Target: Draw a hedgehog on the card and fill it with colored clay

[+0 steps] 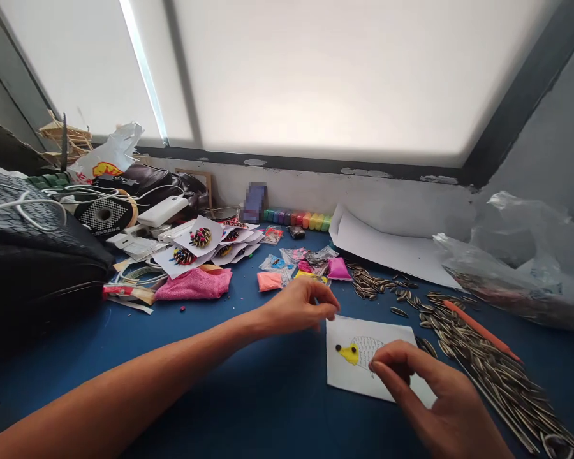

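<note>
One bare left hand [300,306] curls loosely, one pinched bare right hand [430,392] partly hides one white rectangular card [367,349], any contents unclear

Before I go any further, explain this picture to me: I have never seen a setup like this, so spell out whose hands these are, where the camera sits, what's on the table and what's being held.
There is no machine here, just a person's two bare hands. The single picture comes from a camera worn on their head, looking forward and down.

On the blue table is a white card with a drawing that has a yellow face. To its right lie striped seeds and an orange stick; farther left is a pink cloth.

The left hand is near the card's far left corner. The right hand is over the card, thumb and finger close together. Whether either holds something tiny, I cannot tell.
</note>
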### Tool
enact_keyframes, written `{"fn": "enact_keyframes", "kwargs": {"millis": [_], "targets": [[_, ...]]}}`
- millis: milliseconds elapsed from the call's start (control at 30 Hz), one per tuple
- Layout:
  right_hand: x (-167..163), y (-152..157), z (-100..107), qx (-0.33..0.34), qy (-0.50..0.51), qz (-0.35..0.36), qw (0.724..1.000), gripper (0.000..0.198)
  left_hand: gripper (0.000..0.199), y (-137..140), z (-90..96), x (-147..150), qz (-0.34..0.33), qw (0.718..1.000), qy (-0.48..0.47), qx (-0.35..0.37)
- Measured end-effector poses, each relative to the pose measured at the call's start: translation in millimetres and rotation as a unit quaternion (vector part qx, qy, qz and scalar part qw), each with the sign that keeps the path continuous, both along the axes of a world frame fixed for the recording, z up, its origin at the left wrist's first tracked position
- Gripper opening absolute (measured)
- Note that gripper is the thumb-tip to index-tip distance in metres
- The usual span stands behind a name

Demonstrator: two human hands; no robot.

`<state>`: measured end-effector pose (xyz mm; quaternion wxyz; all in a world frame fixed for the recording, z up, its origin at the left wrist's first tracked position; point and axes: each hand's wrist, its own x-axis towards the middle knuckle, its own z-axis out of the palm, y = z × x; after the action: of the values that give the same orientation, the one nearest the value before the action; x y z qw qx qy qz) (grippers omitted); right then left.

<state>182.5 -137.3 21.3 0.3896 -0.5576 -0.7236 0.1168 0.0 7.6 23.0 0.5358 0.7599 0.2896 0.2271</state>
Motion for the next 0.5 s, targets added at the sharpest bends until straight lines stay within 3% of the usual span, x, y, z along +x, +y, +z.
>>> {"fn": "enact_keyframes", "kwargs": {"millis": [100, 200, 333, 500], "targets": [[0, 0, -3, 0.010, -0.018, 0.022, 1.000, 0.016, 0.014, 24, -3.9, -10, 0.110, 0.971, 0.069, 0.199], [2, 1, -2, 0.009, -0.025, 0.022, 0.999, 0.016, 0.031, 43, -1.1, -18, 0.169, 0.941, 0.118, 0.267], [1, 0, -4, -0.002, -0.029, -0.002, 1.000, 0.027, 0.020, 60, 5.5, -12, 0.189, 0.923, 0.117, 0.315], [1, -1, -9, 0.003, -0.079, 0.013, 0.997, 0.035, 0.025, 74, 7.9, 13, 0.220, 0.913, 0.105, 0.327]]}}
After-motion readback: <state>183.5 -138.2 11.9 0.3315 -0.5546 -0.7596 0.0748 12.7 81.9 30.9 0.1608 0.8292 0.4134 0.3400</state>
